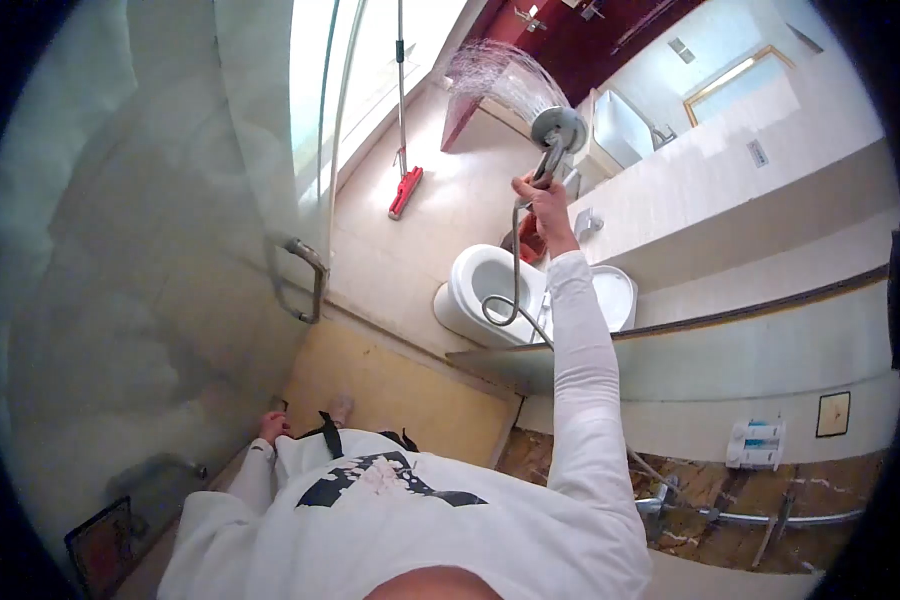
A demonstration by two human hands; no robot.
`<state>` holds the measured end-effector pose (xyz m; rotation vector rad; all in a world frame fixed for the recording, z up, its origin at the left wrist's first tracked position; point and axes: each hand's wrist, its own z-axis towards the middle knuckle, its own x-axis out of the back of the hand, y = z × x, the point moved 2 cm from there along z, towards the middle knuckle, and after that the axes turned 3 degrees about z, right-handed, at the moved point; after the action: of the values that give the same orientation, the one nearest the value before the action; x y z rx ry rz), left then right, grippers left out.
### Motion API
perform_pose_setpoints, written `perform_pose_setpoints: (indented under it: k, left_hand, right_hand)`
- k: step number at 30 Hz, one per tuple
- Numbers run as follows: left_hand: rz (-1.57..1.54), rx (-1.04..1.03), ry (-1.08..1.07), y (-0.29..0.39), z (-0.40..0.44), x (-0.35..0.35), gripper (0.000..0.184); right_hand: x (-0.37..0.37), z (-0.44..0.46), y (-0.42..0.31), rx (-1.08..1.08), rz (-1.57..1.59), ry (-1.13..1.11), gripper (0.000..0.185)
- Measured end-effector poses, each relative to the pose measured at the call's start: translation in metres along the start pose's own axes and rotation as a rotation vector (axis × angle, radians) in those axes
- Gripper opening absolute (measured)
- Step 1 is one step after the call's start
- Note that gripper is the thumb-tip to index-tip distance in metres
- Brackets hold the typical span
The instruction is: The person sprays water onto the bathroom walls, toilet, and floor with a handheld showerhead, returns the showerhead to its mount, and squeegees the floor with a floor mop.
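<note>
My right hand (547,207) is stretched far forward, wrapped round the handle of a shower head (558,130). Water (500,70) fans out of the shower head up and to the left. A metal hose (517,255) hangs from the handle, loops in front of the toilet and runs back toward the wall fittings. Low on the left, near my body and the glass panel (150,260), my left hand (274,427) is curled beside a small dark thing that I cannot make out. A metal door handle (312,280) sits on the glass above it.
A white toilet (470,290) stands beyond the shower threshold. Farther off, a red mop (406,193) leans with its head on the floor. A washbasin (622,128) is at the upper right. Shower pipework (750,517) and a white bottle rack (756,444) line the right wall.
</note>
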<state>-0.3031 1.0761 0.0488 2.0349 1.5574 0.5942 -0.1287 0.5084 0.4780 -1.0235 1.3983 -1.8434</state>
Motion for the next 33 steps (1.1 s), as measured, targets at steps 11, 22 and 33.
perform_pose_setpoints:
  k: [11, 22, 33]
  left_hand:
    - [-0.012, 0.011, 0.052, -0.014, 0.018, -0.002, 0.021]
    - [-0.265, 0.083, -0.109, 0.005, 0.006, 0.0, 0.02]
    - [-0.086, 0.152, -0.056, 0.01, 0.02, 0.005, 0.021]
  right_hand:
    - [0.014, 0.053, -0.021, -0.082, 0.05, 0.065, 0.017]
    - [0.012, 0.076, -0.031, 0.044, 0.251, -0.007, 0.018]
    - [0.009, 0.057, -0.007, -0.058, 0.298, -0.097, 0.015]
